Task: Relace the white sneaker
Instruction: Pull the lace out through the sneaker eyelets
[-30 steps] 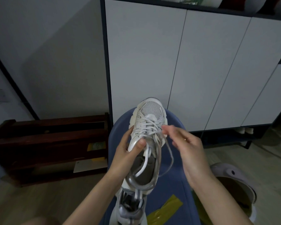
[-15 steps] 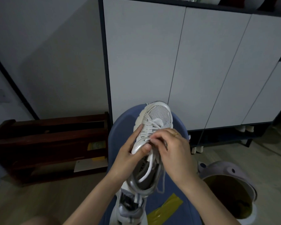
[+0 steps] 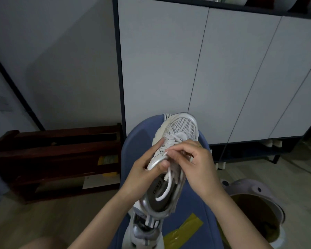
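A white sneaker [image 3: 184,125] with a mesh toe and silver trim is held up over a blue seat [image 3: 133,150], toe pointing away. My left hand [image 3: 144,175] grips its left side near the collar, thumb over the silver edge. My right hand [image 3: 196,162] pinches the tip of the white lace [image 3: 166,187] at an upper eyelet on the left side. A loop of that lace hangs down into the shoe's opening. The lower eyelets are crossed with lace.
A second sneaker [image 3: 144,232] lies on the blue seat below the held one, next to a strip of yellow tape [image 3: 183,230]. A dark wooden rack [image 3: 57,159] stands at the left, white cabinet doors [image 3: 196,69] behind, a round bin [image 3: 255,212] at the right.
My right hand came in from the right with the lace and now pinches its tip at the eyelet. The sneaker has shifted slightly right and up.
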